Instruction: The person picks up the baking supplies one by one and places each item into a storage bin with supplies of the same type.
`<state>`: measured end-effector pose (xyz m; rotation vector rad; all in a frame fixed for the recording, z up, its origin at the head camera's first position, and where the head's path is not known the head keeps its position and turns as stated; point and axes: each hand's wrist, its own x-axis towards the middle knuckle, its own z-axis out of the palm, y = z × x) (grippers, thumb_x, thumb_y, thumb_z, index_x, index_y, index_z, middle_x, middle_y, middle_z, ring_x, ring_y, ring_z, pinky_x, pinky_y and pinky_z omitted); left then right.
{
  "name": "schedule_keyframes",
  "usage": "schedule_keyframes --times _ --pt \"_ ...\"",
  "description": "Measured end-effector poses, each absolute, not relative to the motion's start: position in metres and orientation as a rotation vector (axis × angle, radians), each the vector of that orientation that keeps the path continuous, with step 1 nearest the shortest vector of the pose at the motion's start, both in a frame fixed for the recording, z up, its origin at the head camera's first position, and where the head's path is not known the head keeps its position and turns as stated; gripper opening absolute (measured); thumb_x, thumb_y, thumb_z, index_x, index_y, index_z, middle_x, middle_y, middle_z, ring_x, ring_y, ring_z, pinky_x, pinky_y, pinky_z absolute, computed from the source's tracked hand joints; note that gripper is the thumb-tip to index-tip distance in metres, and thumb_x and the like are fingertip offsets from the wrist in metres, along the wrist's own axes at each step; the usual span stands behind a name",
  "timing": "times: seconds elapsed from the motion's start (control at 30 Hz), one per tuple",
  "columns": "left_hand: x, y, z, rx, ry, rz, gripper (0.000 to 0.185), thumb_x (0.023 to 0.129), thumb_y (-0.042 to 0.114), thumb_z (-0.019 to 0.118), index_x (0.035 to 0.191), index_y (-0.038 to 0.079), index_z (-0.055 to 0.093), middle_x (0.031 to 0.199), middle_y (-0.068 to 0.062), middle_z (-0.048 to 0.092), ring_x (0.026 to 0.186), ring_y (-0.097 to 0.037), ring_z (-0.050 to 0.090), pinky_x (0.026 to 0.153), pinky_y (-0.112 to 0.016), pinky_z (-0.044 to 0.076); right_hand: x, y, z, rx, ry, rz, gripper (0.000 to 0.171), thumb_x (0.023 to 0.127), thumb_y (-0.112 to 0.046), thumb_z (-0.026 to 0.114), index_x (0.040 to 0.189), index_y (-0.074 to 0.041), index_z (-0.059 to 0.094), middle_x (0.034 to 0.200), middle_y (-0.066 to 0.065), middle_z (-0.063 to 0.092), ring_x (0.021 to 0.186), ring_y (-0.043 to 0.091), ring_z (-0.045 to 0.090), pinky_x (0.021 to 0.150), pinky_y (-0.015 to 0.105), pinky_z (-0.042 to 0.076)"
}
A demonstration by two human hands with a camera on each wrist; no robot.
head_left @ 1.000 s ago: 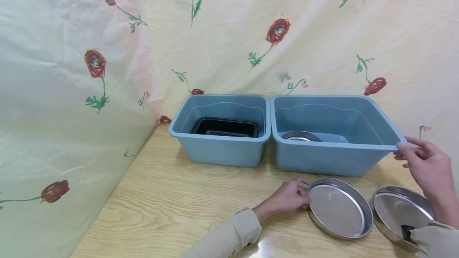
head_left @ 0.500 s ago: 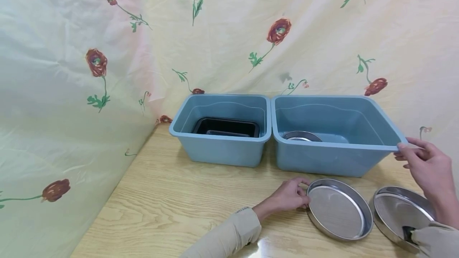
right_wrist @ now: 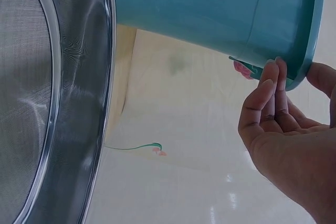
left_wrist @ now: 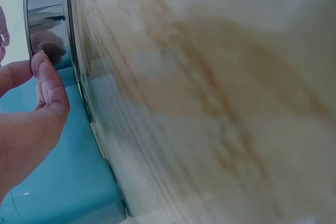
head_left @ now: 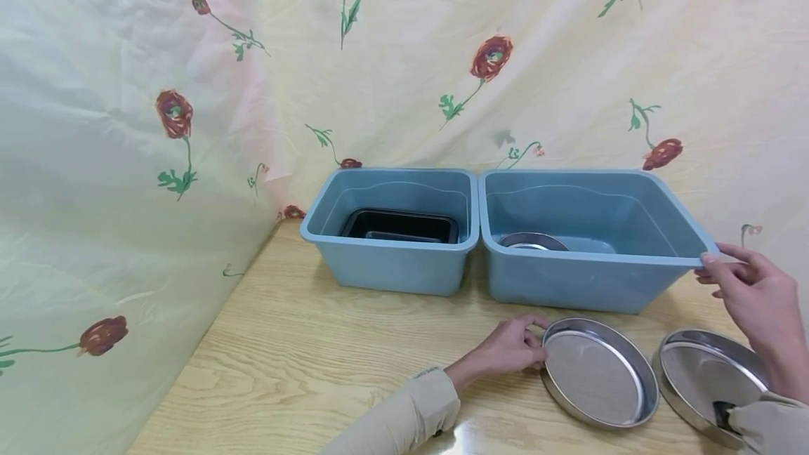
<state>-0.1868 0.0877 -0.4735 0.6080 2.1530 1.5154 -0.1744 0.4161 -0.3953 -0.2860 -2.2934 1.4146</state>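
Two round metal sieves out on the table [head_left: 303,364], a third already lying in the right-hand blue tub [head_left: 594,279] at its 8 o'clock corner.

Near sieve [head_left: 599,371]: flat on the wood, just in front of the right tub. Left hand [head_left: 508,346] at its 9 o'clock rim, thumb and fingertips [left_wrist: 44,69] closed on the shiny wall; not lifted.

Far-right sieve [head_left: 711,385]: flat, at 3 o'clock of the first, untouched, partly under the right sleeve [head_left: 767,423].

Right hand [head_left: 752,300]: thumb over, fingers [right_wrist: 270,95] under the lip of the right tub at its 4 o'clock corner, a pinching grip on the rim.

Third sieve [head_left: 531,240]: inside, mostly behind the tub's front wall.

Left tub [head_left: 388,269]: black rectangular tray [head_left: 399,225] within.

Judged progress: one of three sieves stowed, two outstanding, the near one in hand.

Hidden or unclear: lower half of stowed sieve; depth of black tray and anything stacked in it; far-right sieve cut by frame edge; dark mark at its 5 o'clock unidentifiable; left wrist view heavily blurred.
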Motion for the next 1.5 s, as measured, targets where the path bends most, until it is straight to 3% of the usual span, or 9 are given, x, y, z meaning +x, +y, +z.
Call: schedule_keyframes --times 0.47,0.7,1.0,1.5 --pt "-0.1855 0.0858 -0.4739 0.658 2.143 1.497 0.045 0.089 -0.005 0.068 0.132 0.005 0.063 0.068 0.007 0.064 0.058 -0.002 0.059 0.051 -0.017 0.045 -0.1737 0.4142 -0.3964 -0.326 -2.291 1.423 0.022 0.106 -0.024 0.06 0.123 -0.039 0.055 0.079 -0.037 0.061 0.07 -0.015 0.059 0.059 0.009 0.044" --pt "-0.1869 0.0832 -0.4746 0.619 2.109 1.552 0.044 0.09 -0.006 0.069 0.132 0.005 0.063 0.071 0.006 0.066 0.059 -0.004 0.062 0.051 -0.018 0.046 -0.1736 0.4141 -0.3967 -0.33 -2.287 1.421 0.027 0.106 -0.024 0.06 0.132 -0.032 0.056 0.079 -0.037 0.061 0.07 -0.015 0.059 0.059 0.009 0.044" --pt "-0.1859 0.0827 -0.4724 0.595 2.11 1.579 0.044 0.09 -0.007 0.069 0.131 0.006 0.064 0.069 0.006 0.064 0.058 -0.003 0.06 0.049 -0.018 0.045 -0.174 0.4152 -0.3958 -0.294 -2.251 1.482 0.025 0.105 -0.02 0.061 0.113 -0.044 0.054 0.078 -0.033 0.065 0.069 -0.013 0.061 0.058 0.009 0.044" --pt "-0.1848 0.0781 -0.4718 0.579 2.114 1.63 0.045 0.089 -0.006 0.067 0.132 0.007 0.064 0.07 0.006 0.065 0.06 -0.004 0.063 0.049 -0.019 0.044 -0.1741 0.4158 -0.3955 -0.278 -2.236 1.507 0.026 0.105 -0.018 0.061 0.11 -0.043 0.055 0.077 -0.032 0.066 0.068 -0.012 0.062 0.057 0.01 0.044"
